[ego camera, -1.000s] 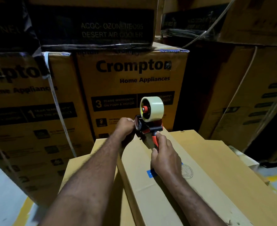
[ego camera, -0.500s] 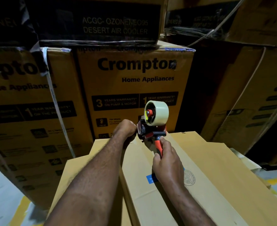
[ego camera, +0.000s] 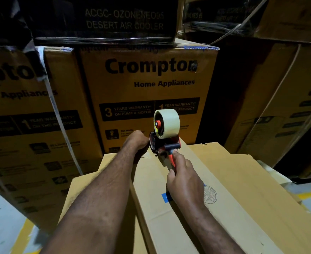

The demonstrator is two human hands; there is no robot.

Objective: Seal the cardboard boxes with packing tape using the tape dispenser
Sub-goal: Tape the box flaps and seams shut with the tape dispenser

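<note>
Starting the strip I guess: right hand (ego camera: 185, 182) grips the tape dispenser (ego camera: 162, 143), can't tell what left hand (ego camera: 135, 142) holds, next drag back along the box (ego camera: 233, 180).

The left forearm (ego camera: 96, 198) and right forearm (ego camera: 211, 226) are bare to the bottom edge of the frame, with fine hair. The left hand (ego camera: 136, 142) and right hand (ego camera: 185, 184) are bare.

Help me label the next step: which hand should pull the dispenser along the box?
Probably right. The right hand grips the tape dispenser by its handle; the left hand sits at the far edge of the box.
</note>
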